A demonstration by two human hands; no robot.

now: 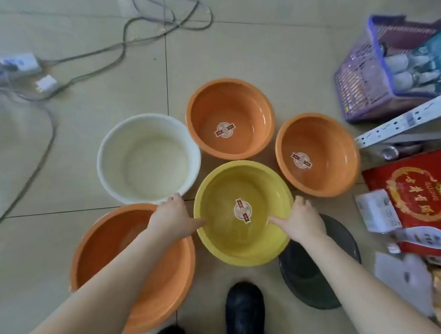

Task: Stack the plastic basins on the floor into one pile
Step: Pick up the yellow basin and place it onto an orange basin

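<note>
A yellow basin point(238, 246) sits in the middle of the tiled floor, a round sticker on its bottom. My left hand point(173, 215) grips its left rim and my right hand point(301, 221) grips its right rim, thumbs inside. Around it lie a white basin point(149, 158), two orange basins with stickers point(230, 109) point(324, 148), a large orange basin point(114, 260) under my left forearm, and a dark grey basin point(308, 279) under my right forearm.
Grey cables point(98, 50) and a power strip point(19, 63) lie at the left. A purple basket point(364, 79), a white metal rail point(406, 119), a red box point(420, 200) and papers crowd the right. My dark shoes point(244, 311) are at the bottom.
</note>
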